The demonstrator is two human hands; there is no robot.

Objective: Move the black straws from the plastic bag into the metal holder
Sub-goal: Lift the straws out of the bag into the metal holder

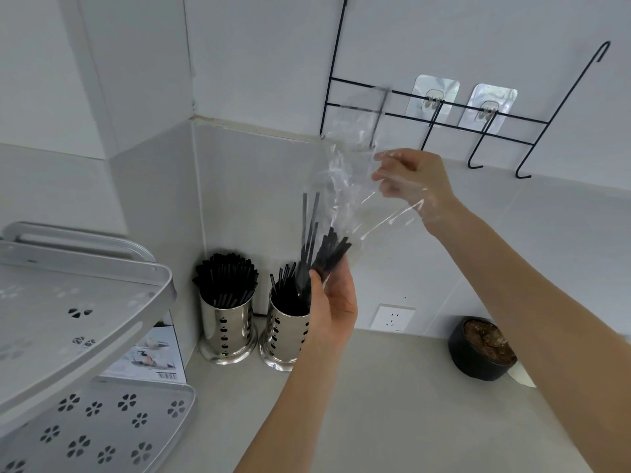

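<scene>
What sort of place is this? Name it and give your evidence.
Probably a kitchen or drinks-prep counter: two perforated metal holders of black straws stand in the corner of a grey countertop, with a wire hook rack and wall socket behind.

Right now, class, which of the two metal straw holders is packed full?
The left metal holder, in the corner by the wall, is packed with black straws. The right metal holder, beside the left hand, holds only a few.

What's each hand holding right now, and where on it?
Left hand grips the black straws around their lower part, over the metal holder. Right hand pinches the plastic bag near its upper end.
</scene>
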